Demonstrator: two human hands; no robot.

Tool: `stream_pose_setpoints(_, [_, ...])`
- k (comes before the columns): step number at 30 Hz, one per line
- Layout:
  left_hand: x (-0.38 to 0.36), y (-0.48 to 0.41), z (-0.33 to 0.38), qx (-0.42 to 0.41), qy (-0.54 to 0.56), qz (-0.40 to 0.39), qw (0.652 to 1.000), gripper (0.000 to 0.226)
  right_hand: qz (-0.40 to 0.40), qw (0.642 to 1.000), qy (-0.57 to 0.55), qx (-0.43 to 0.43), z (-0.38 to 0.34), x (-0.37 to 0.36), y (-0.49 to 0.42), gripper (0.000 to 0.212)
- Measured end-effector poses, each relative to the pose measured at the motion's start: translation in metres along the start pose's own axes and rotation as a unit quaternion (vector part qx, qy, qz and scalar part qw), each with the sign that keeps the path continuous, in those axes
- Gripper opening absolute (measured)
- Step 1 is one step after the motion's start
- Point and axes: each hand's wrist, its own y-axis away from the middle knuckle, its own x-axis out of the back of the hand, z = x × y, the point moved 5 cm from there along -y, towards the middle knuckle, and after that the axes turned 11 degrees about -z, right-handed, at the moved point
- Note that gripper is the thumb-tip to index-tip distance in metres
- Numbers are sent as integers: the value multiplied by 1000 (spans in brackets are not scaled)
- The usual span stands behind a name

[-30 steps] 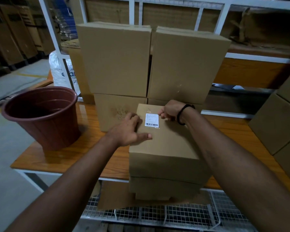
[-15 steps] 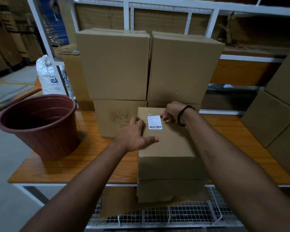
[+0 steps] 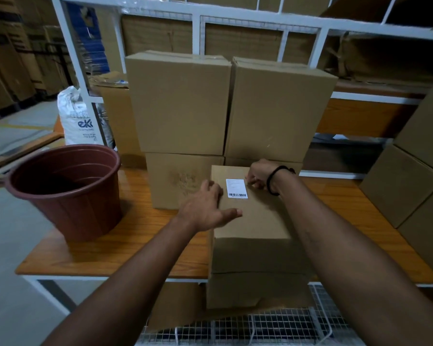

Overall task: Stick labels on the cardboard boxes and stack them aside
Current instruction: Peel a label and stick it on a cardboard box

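**Labelling work, close up**

A white barcode label (image 3: 236, 188) lies atop a plain brown cardboard box (image 3: 255, 221) at the front edge of an orange wooden table (image 3: 135, 233). The left hand (image 3: 205, 211) rests open on the box top. The right hand (image 3: 258, 174) curls its fingers beside the label, grip unclear.
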Motion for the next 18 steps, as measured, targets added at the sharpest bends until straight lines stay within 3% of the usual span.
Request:
stream_pose_setpoints(6, [-1,0,-3,-2,1,-2,1000,103,-5,998,67,-4,-3,-9,3,28])
stream_pose_setpoints(11, [-1,1,-5,-3,-5,-3,1000,102,-3,998,64,4,-1,-16,3,53])
stream_pose_setpoints(15, [-2,2,-6,1,5,-1,1000,101,-10,998,51,23,-4,-21,3,31])
stream_pose_setpoints(18, [-2,2,-6,6,11,-6,1000,104,-21,999,-6,48,-4,-18,4,28])
